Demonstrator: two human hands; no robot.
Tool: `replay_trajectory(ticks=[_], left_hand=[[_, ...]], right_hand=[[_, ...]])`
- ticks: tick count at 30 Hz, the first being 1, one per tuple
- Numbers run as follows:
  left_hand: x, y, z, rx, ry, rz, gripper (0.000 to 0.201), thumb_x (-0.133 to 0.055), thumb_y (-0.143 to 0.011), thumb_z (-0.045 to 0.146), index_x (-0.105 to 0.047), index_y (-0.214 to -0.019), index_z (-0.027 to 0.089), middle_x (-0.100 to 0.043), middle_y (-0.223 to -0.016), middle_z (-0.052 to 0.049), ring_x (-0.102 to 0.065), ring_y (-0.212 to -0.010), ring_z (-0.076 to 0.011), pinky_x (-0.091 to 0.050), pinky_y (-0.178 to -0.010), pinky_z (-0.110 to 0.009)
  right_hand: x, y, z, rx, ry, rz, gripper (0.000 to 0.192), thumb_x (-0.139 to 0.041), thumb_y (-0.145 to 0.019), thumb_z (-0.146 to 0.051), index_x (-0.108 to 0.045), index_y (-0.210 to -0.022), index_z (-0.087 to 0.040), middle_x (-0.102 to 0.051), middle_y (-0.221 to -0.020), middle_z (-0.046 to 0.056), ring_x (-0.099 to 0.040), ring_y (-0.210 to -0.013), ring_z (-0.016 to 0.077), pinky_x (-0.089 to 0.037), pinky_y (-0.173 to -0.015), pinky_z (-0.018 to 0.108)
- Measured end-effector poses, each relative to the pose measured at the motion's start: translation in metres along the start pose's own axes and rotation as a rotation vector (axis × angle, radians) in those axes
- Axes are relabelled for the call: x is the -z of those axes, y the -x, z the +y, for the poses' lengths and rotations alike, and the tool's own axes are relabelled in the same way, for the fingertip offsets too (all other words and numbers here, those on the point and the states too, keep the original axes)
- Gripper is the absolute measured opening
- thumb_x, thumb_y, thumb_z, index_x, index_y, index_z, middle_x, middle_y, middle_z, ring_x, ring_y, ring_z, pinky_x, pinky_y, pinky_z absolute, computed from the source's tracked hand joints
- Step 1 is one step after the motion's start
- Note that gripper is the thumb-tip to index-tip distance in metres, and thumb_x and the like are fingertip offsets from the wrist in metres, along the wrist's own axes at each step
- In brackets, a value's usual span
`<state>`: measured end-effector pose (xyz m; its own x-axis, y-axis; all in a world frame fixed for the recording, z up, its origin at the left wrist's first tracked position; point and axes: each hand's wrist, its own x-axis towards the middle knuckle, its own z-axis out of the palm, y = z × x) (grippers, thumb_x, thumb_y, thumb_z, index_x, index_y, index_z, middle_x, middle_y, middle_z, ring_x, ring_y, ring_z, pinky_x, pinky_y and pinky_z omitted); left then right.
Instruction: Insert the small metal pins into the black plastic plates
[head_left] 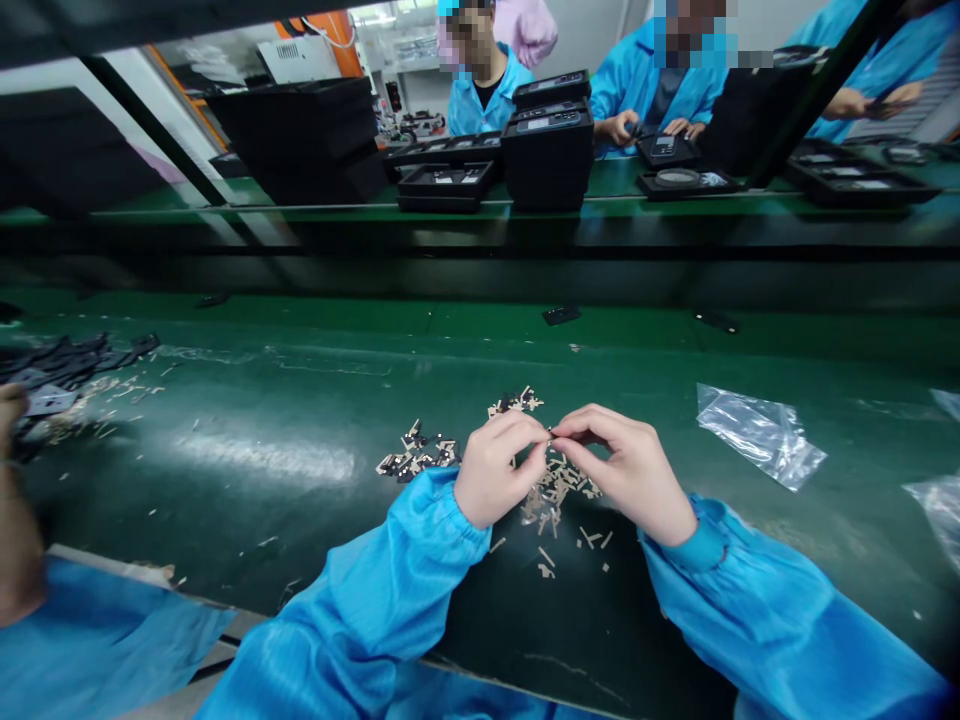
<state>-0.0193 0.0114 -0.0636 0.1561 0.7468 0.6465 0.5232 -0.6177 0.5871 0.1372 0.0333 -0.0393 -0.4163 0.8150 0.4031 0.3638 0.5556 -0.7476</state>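
Note:
My left hand (501, 462) and my right hand (626, 462) meet fingertip to fingertip above the green table. Between them they pinch a tiny dark part (550, 436), mostly hidden by the fingers. Under and between the hands lies a loose heap of small beige strips (555, 488), with a few stray pieces nearer my body. To the left of my left hand sits a pile of small black and beige parts (416, 455). Another small pile of similar parts (516, 400) shows just beyond the hands.
Clear plastic bags (761, 432) lie to the right. A co-worker's arm (16, 530) is at the left edge, beside a heap of black parts (82, 360). Black trays (450, 188) stand on the raised shelf (360, 222) at the back, with people in blue beyond.

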Motion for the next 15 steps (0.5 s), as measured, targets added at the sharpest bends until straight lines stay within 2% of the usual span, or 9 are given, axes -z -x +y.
replay_trajectory(ticks=[6, 15], left_hand=[[-0.0005, -0.0007, 0.0018, 0.030, 0.030, -0.007, 0.011, -0.049, -0.076, 0.008, -0.057, -0.072, 0.015, -0.061, -0.072, -0.003, -0.057, -0.069, -0.0127, -0.048, -0.065, -0.026], [0.0039, -0.0035, 0.0002, 0.208, 0.234, -0.066, 0.011, -0.051, -0.076, 0.009, -0.057, -0.070, 0.016, -0.060, -0.068, -0.002, -0.056, -0.066, -0.0122, -0.046, -0.063, -0.025]], right_hand=[[0.0015, 0.0001, -0.0007, -0.001, -0.009, -0.024, 0.009, -0.056, -0.080, -0.014, -0.063, -0.082, -0.019, -0.064, -0.079, 0.002, -0.061, -0.074, 0.0151, -0.048, -0.067, 0.028], [0.0030, -0.0015, 0.0006, -0.002, -0.077, -0.033, 0.009, -0.055, -0.080, -0.014, -0.063, -0.080, -0.019, -0.064, -0.077, 0.001, -0.061, -0.071, 0.0134, -0.048, -0.064, 0.026]])
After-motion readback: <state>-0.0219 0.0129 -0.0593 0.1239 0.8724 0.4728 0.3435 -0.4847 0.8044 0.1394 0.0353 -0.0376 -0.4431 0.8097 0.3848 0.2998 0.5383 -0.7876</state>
